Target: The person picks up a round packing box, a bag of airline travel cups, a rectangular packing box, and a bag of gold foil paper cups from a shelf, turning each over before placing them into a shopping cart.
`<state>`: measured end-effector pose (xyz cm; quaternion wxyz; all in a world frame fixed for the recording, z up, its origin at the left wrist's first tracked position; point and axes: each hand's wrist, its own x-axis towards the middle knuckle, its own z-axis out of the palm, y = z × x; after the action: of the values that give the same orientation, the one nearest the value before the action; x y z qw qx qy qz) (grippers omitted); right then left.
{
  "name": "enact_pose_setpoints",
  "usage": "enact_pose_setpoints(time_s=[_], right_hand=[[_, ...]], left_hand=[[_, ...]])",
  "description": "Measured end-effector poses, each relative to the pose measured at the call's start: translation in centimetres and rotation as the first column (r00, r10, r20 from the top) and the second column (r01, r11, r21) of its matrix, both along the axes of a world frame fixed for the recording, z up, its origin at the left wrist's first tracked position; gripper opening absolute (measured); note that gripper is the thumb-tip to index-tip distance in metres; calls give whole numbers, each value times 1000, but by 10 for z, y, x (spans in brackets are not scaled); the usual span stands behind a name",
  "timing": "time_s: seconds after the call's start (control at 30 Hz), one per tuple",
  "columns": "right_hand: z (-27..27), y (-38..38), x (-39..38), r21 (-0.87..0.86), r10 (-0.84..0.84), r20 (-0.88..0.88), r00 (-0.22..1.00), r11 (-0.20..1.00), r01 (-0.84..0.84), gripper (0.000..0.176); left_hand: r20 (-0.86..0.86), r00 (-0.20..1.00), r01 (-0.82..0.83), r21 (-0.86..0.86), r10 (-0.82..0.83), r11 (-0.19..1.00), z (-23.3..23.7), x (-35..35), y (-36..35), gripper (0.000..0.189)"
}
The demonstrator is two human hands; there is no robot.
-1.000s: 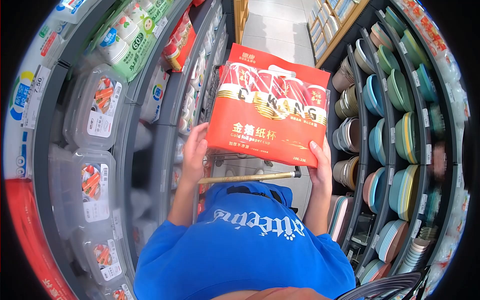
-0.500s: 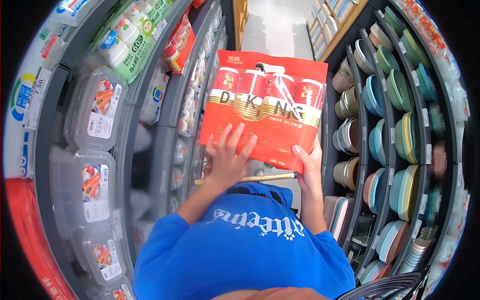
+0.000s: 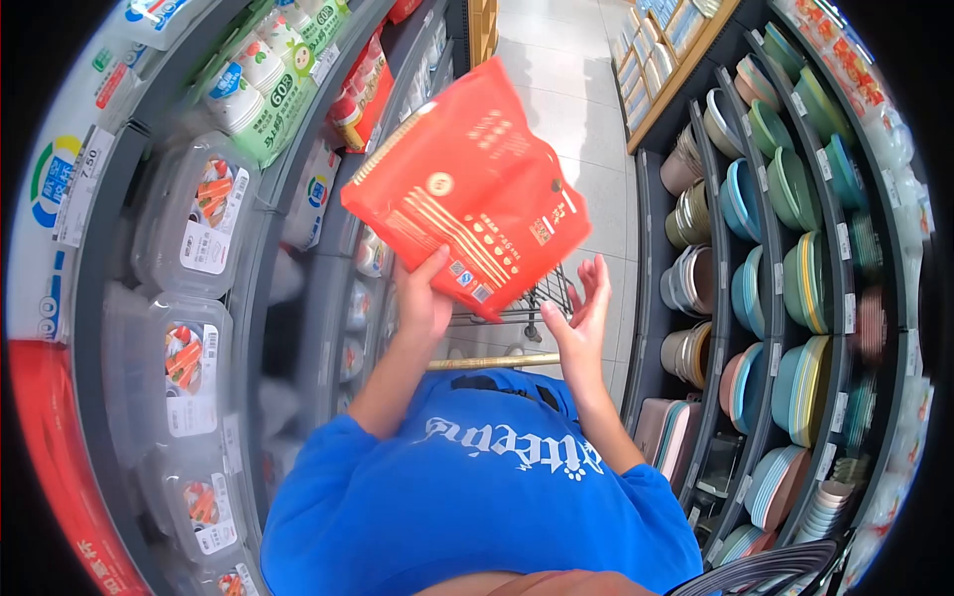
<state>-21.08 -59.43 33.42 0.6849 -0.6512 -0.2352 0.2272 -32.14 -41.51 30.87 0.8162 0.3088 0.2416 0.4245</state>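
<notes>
A red plastic pack of paper cups [image 3: 467,184] is held up in front of me, tilted, its back side with gold stripes, small print and a barcode facing me. My left hand [image 3: 425,303] grips its lower left edge, thumb on the printed side and the other fingers hidden behind. My right hand [image 3: 581,323] is just off the pack's lower right, apart from it, fingers spread and holding nothing. Below the pack, a shopping cart [image 3: 542,298] shows in part, its pale handle bar [image 3: 497,363] close to my waist.
Shelves on the left carry clear food containers [image 3: 194,214], a green pack of cups [image 3: 273,84] and another red pack [image 3: 363,94]. Stacked bowls [image 3: 795,179] and pots [image 3: 688,275] fill the right shelves. A tiled aisle floor [image 3: 561,45] runs ahead between them.
The pack has turned from its front, with cups and large lettering, to its back. My right hand has let go of it; my left hand has gone from lying on its front to gripping its edge.
</notes>
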Motion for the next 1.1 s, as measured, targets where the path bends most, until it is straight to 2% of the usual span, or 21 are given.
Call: enact_pose_setpoints(time_s=[0.03, 0.07, 0.17, 0.3, 0.33, 0.43, 0.47, 0.53, 0.63, 0.67, 0.77, 0.9, 1.1], right_hand=[[-9, 2, 1, -65, -52, -37, 998, 997, 49, 97], [-18, 3, 0, 2, -42, -229, 972, 999, 43, 95], [-20, 5, -9, 291, 216, -385, 898, 951, -104, 94], [-6, 6, -6, 257, 176, -356, 918, 963, -85, 84], [3, 8, -3, 260, 151, -387, 909, 964, -49, 79], [3, 2, 4, 299, 142, -349, 926, 954, -34, 81], [1, 1, 8, 297, 117, -286, 951, 955, -28, 83], [6, -5, 15, 321, 134, -309, 942, 947, -29, 85], [16, -14, 26, 355, 144, -328, 934, 935, -20, 86], [11, -21, 33, 366, 175, -305, 936, 929, -54, 86], [10, -32, 43, 402, 225, -292, 930, 911, -95, 86], [10, -40, 46, 441, 211, -342, 916, 897, -42, 86], [11, -46, 46, 463, 211, -337, 917, 886, -33, 85]], left_hand=[[63, 996, 65, -148, -56, 987, -1, -1, -2, 48], [132, 986, 139, -291, -104, 947, -2, -4, -4, 48], [206, 966, 228, -403, -155, 887, 8, -3, -28, 50], [169, 967, 242, -355, -193, 903, 5, -9, -49, 51], [156, 968, 234, -285, -196, 930, 2, -10, -51, 50], [131, 968, 233, -142, -215, 962, -1, -18, -56, 56], [162, 965, 226, -122, -205, 966, -3, -19, -55, 58], [220, 956, 218, -83, -196, 972, -4, -24, -52, 63], [222, 967, 162, -164, -124, 973, 13, -35, -40, 68], [270, 952, 199, -193, -143, 961, 20, -41, -32, 63], [110, 988, 124, -108, -112, 986, 31, -49, -19, 59], [63, 994, 91, 24, -93, 996, 33, -52, -25, 54], [29, 992, 117, 88, -120, 989, 31, -53, -27, 56]])
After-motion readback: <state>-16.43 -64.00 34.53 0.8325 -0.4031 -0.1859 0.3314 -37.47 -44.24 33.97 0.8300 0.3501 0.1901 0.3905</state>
